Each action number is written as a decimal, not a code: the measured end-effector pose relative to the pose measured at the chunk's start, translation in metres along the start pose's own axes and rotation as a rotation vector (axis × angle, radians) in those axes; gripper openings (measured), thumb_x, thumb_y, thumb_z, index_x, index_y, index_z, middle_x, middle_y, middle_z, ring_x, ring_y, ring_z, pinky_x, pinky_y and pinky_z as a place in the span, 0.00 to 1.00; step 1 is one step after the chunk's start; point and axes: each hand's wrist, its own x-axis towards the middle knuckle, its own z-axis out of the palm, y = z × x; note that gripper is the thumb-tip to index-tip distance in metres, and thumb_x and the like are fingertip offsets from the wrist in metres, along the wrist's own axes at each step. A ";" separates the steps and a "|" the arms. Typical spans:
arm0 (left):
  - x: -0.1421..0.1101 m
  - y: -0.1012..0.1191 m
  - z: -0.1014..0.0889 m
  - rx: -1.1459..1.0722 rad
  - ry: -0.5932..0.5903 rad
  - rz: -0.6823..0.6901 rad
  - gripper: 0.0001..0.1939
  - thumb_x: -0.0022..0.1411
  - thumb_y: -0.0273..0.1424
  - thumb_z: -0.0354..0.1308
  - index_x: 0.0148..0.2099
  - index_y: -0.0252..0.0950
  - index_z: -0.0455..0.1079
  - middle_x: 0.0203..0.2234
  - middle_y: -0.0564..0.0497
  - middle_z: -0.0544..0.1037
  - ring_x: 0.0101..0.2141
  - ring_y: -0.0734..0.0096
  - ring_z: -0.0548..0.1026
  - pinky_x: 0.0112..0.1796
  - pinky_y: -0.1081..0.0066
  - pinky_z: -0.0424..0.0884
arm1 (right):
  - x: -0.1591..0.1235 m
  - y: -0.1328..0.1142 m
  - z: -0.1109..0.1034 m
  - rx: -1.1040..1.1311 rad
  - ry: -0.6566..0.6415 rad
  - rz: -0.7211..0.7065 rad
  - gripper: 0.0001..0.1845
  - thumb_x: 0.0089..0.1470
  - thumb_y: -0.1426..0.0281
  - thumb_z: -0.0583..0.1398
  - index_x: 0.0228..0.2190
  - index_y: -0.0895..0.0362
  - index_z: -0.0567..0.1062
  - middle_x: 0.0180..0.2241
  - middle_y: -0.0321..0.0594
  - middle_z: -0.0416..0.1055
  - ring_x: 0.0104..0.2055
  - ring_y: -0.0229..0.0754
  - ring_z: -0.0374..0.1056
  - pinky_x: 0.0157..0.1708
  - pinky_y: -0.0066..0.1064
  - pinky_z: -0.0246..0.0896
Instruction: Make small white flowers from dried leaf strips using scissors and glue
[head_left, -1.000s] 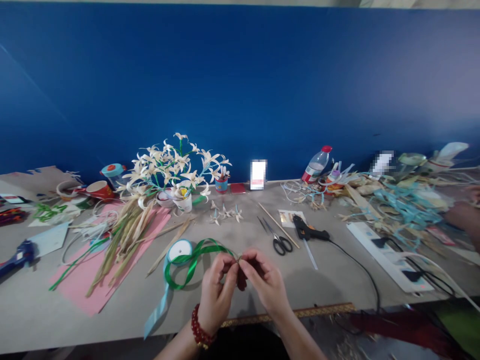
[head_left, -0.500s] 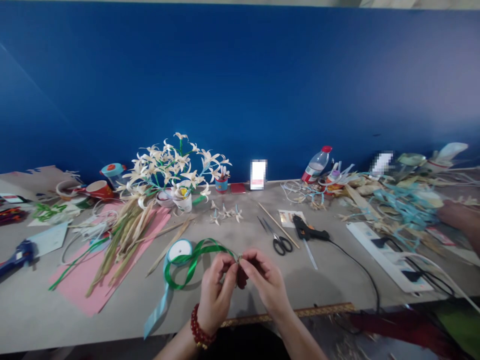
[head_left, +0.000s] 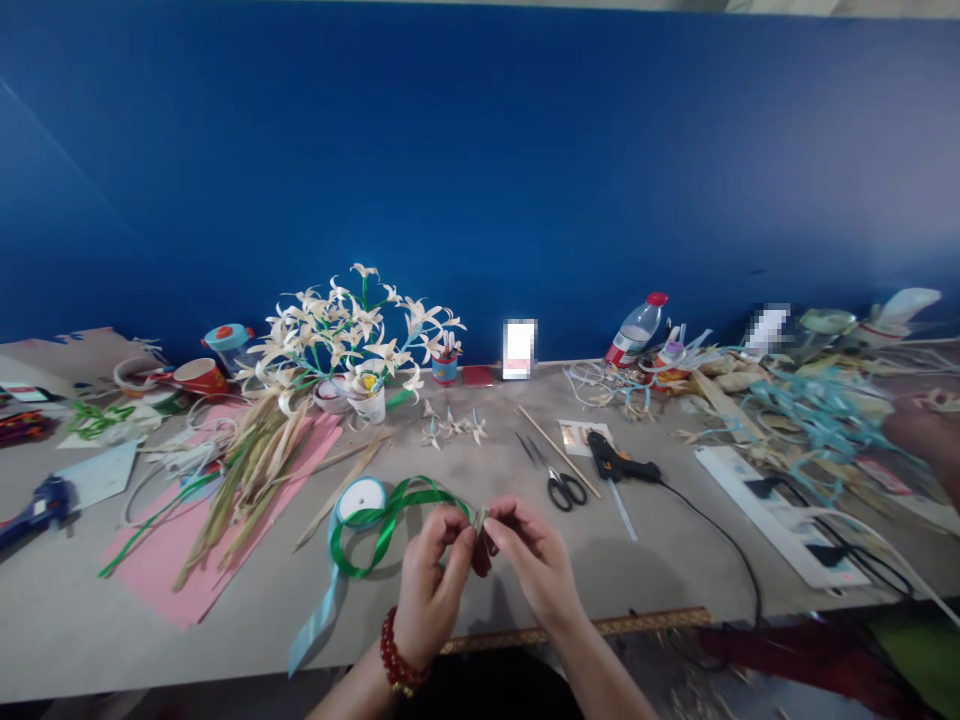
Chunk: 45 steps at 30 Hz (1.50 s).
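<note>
My left hand (head_left: 433,565), with a red bead bracelet at the wrist, is closed in a pinch. My right hand (head_left: 531,560) pinches against it, fingertips nearly touching. Between them shows a small pale greenish piece (head_left: 480,518), possibly dried husk; the fingers hide most of it. A green ribbon (head_left: 384,535) loops over the table and runs up to my left fingertips. Left of the hands lies a ribbon spool (head_left: 361,498) with a light blue ribbon tail (head_left: 319,622). Beyond my right hand are black-handled scissors (head_left: 561,490) and a thin wooden stick (head_left: 559,452).
White husk flowers (head_left: 360,325) stand in cups at the back. Dried husks (head_left: 247,490) lie on pink paper (head_left: 154,575). To the right are a black glue gun (head_left: 619,462), its cord, a power strip (head_left: 772,515), and another person's blurred hand (head_left: 926,425).
The small pale piece shows a little more between my fingertips. My hands otherwise keep almost the same place and pinch. The other person's hand has shifted slightly right.
</note>
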 end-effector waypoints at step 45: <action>0.025 -0.008 -0.007 -0.054 -0.146 -0.147 0.08 0.65 0.33 0.56 0.36 0.34 0.72 0.28 0.50 0.76 0.30 0.69 0.73 0.34 0.72 0.69 | 0.002 -0.013 -0.057 -0.312 -0.334 0.206 0.11 0.51 0.63 0.64 0.28 0.58 0.71 0.24 0.33 0.67 0.26 0.35 0.59 0.27 0.26 0.52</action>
